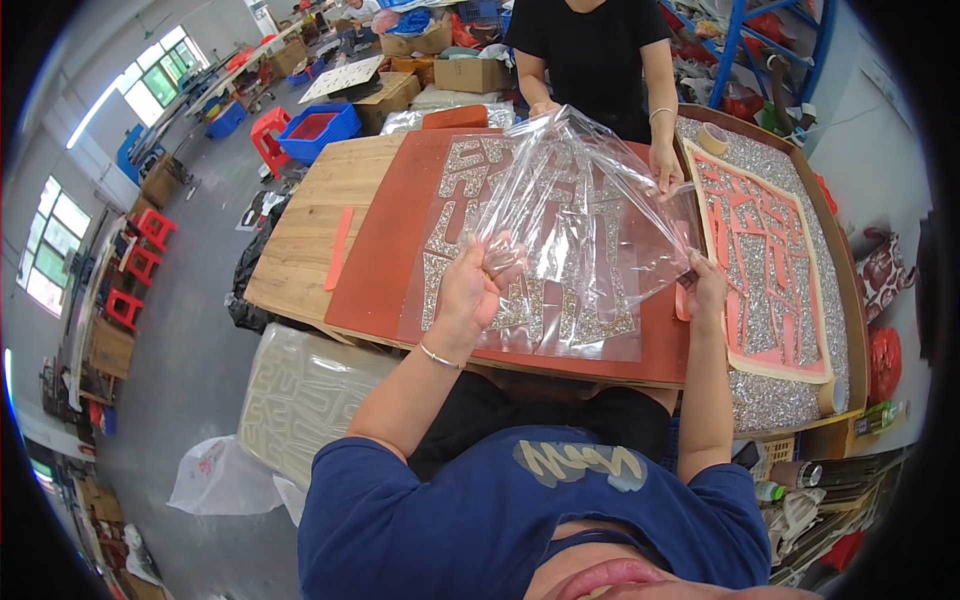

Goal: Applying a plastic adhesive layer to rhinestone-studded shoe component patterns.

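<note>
Left hand (pixel 472 284) and right hand (pixel 706 286), apart, each pinch clear film (pixel 580 215) above glittery pieces (pixel 595 325). Even tension between both hands should limit creases.

Bright, even indoor light, with sharp glare on the film (pixel 560 225).
Daylight shows in the left windows (pixel 62 232), their panes washed nearly white, and a tube light (pixel 92 116) glows beside them; the floor (pixel 195 350) carries a soft sheen and the stones (pixel 775 402) glitter. Shadows are faint. The bench (pixel 305 240) looks crisp, the far room softer; walls curve toward a black, blue-fringed rim.
</note>
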A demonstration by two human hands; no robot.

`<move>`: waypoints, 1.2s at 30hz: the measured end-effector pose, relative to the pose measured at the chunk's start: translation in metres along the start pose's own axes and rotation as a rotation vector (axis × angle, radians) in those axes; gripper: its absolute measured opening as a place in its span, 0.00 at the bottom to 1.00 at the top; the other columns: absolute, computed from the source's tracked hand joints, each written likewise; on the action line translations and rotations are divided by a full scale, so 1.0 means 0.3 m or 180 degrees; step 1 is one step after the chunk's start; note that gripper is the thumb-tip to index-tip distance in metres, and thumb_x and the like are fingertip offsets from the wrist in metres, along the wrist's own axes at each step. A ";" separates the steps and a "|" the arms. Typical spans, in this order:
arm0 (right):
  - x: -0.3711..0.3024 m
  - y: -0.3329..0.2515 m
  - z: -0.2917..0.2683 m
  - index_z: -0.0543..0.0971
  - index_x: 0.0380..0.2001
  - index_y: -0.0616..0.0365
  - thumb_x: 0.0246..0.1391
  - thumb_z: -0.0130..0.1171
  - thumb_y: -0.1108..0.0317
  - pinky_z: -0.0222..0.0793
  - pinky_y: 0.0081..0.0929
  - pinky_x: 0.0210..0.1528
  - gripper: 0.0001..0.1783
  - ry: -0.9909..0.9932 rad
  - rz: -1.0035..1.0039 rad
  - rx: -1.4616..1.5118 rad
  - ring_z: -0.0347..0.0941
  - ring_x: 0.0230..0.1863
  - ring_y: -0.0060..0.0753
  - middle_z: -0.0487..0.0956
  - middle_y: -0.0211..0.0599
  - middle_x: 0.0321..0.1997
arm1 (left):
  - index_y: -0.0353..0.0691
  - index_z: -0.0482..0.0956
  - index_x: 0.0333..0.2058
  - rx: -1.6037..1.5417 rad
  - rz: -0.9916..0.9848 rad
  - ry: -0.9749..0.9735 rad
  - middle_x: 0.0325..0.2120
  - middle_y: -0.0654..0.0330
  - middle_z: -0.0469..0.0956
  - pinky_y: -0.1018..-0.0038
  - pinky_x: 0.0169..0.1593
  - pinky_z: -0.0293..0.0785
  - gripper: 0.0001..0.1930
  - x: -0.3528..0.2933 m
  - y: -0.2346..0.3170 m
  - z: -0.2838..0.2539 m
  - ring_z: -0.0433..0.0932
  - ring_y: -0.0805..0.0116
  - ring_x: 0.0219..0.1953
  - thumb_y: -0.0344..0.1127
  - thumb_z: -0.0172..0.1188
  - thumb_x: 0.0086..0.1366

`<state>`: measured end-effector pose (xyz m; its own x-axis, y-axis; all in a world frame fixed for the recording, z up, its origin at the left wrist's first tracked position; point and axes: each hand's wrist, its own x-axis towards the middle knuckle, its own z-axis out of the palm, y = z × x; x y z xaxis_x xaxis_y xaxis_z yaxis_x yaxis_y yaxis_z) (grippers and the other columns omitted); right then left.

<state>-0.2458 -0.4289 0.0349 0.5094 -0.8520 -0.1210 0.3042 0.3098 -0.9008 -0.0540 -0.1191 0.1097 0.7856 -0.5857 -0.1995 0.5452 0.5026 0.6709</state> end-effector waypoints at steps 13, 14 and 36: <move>-0.022 0.019 -0.076 0.73 0.40 0.74 0.50 0.48 0.78 0.66 0.26 0.50 0.14 0.0090 -0.0379 0.0245 0.72 0.43 0.33 0.76 0.45 0.41 | 0.31 0.57 0.53 0.0533 0.0120 0.0111 0.42 0.48 0.73 0.61 0.40 0.77 0.22 -0.269 0.047 -0.129 0.76 0.52 0.41 0.42 0.39 0.68; -0.033 0.018 -0.066 0.73 0.40 0.76 0.50 0.48 0.78 0.65 0.26 0.50 0.14 -0.0085 -0.0537 0.0304 0.71 0.43 0.33 0.76 0.46 0.41 | 0.31 0.57 0.54 0.0605 0.0221 0.0160 0.43 0.48 0.73 0.60 0.40 0.77 0.22 -0.305 0.053 -0.128 0.76 0.51 0.41 0.41 0.39 0.68; 0.000 0.014 -0.029 0.75 0.35 0.71 0.51 0.50 0.76 0.70 0.23 0.35 0.10 -0.0103 -0.0247 0.0211 0.73 0.32 0.28 0.77 0.38 0.32 | 0.31 0.55 0.55 0.0516 0.0297 0.0261 0.45 0.46 0.71 0.58 0.43 0.75 0.24 -0.228 0.015 -0.094 0.74 0.52 0.43 0.44 0.36 0.68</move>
<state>-0.2514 -0.4314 0.0274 0.5076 -0.8608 -0.0374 0.3958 0.2715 -0.8773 -0.0970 -0.0587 0.1062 0.8553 -0.4844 -0.1841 0.4198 0.4395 0.7941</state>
